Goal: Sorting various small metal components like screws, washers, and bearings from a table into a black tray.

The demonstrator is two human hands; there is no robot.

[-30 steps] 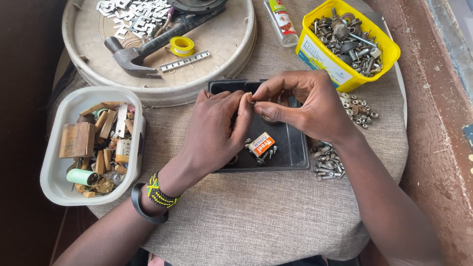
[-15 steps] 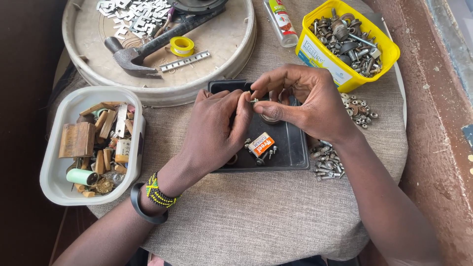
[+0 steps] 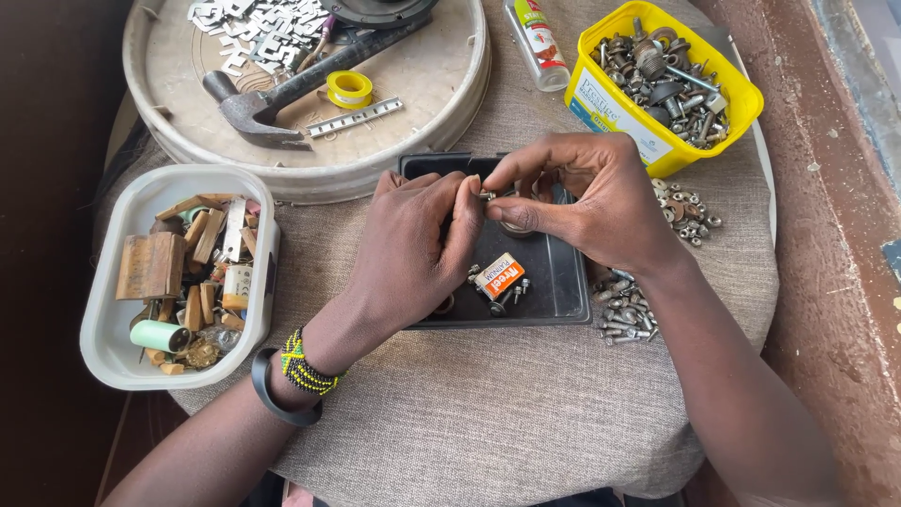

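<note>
A: What sits at the middle of the cloth-covered surface (image 3: 488, 413)?

B: A shallow black tray (image 3: 554, 282), smooth plastic, rectangular. Both hands meet just above its far half. The left hand (image 3: 413, 249) and the right hand (image 3: 587, 202) each pinch one small metal screw (image 3: 488, 195) between thumb and fingertips, so the fingers of both are closed on it. It hangs over the tray, not touching it.

A: And inside the tray?

B: A small orange block (image 3: 498, 275) with bits of silver hardware beside it, on the near side under the hands.

A: Around the tray?

B: Left of it, a white plastic tub (image 3: 113, 347) of rough wooden pieces and a pale green spool. Beyond the tray, a round cream tray (image 3: 441, 122) holding a hammer (image 3: 282, 94) with a dull steel head, a yellow tape roll (image 3: 349, 89) and flat stamped metal plates. To the far right of it, a glossy yellow tub (image 3: 619, 113) heaped with bolts. Loose nuts (image 3: 685, 211) and short bolts (image 3: 624, 314) lie on the coarse woven cloth just right of the tray.

A: Any change from a second ago?

B: Hardly. The hands stay joined over the tray; the right thumb has shifted slightly along the screw. The orange block has not moved.
</note>
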